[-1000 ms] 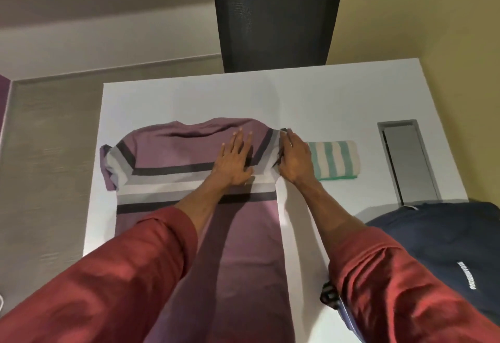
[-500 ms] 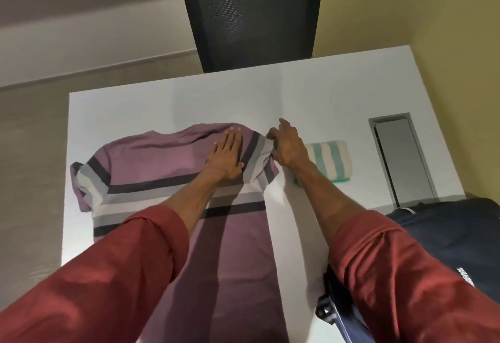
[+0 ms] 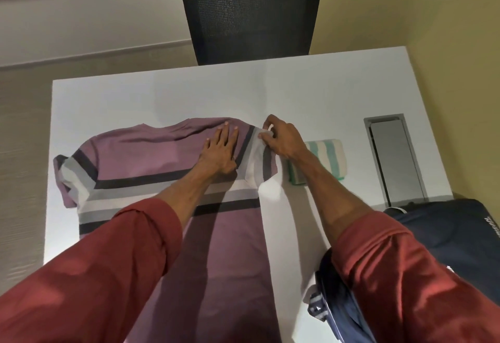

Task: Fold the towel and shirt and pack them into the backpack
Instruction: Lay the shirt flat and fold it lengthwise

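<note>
Head view, looking down over a white table [image 3: 311, 93]. A mauve shirt [image 3: 151, 153] with dark, grey and white bands lies spread flat on the table, collar toward the far edge, hem running off the near edge of the frame. Its left sleeve lies out flat at the table's left side.

Left hand [image 3: 220, 153]: palm down, fingers straight and spread, pressing flat on the upper right chest of the shirt just inside the shoulder seam. Nothing is grasped; the hand is flat and unclenched.

Right hand [image 3: 284, 141]: fingers curled, pinching the striped edge of the shirt's right sleeve near the shoulder. The sleeve cloth is lifted and bunched under that pinch, partly turned inward toward the shirt body.

Towel [image 3: 322, 162]: already folded into a compact block, teal and cream stripes, lying on the table just right of the right wrist, which crosses its near left corner. It sits apart from the shirt.

Backpack [image 3: 443, 234]: dark navy, at the table's near right corner, partly hidden by the right red sleeve. A strap and buckle show at its lower left. Cannot tell whether it is zipped.

A grey rectangular hatch [image 3: 392, 158] is set into the tabletop right of the towel. A black mesh chair back [image 3: 251, 12] stands beyond the far edge.
</note>
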### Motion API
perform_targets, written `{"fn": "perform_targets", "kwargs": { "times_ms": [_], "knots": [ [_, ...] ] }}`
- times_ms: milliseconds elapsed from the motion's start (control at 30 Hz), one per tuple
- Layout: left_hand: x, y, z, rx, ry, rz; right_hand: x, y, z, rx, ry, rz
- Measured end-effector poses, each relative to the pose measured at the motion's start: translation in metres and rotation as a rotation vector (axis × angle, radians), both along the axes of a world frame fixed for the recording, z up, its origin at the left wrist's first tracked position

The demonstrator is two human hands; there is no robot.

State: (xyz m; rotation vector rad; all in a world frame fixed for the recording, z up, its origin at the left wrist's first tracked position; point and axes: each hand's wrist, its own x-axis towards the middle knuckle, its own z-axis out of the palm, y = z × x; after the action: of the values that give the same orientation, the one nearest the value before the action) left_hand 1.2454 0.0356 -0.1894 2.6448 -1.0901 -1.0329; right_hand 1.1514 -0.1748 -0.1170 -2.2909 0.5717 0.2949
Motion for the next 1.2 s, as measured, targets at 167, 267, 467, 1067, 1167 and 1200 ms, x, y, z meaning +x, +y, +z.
{"fn": "perform_targets", "kwargs": {
  "times_ms": [167,267,467,1067,1167,1200],
  "knots": [
    [0.003,-0.001,0.0,0.0,-0.012,0.017,0.004,-0.017,-0.004,-0.019,0.191,-0.074],
    [0.004,-0.001,-0.005,-0.015,-0.062,0.018,-0.004,-0.02,-0.011,-0.367,0.102,-0.11],
    [-0.001,-0.001,-0.02,-0.073,-0.17,0.031,-0.03,0.035,-0.019,-0.537,-0.292,0.105],
    [-0.019,-0.006,-0.019,-0.136,-0.157,-0.018,-0.09,0.101,-0.041,-0.076,0.027,-0.645],
    [-0.018,-0.007,-0.023,-0.097,-0.157,0.018,-0.092,0.099,-0.039,-0.061,-0.026,-0.684],
    [-0.018,-0.008,-0.024,-0.092,-0.157,0.027,-0.095,0.099,-0.037,-0.047,-0.058,-0.709]
  ]
}}
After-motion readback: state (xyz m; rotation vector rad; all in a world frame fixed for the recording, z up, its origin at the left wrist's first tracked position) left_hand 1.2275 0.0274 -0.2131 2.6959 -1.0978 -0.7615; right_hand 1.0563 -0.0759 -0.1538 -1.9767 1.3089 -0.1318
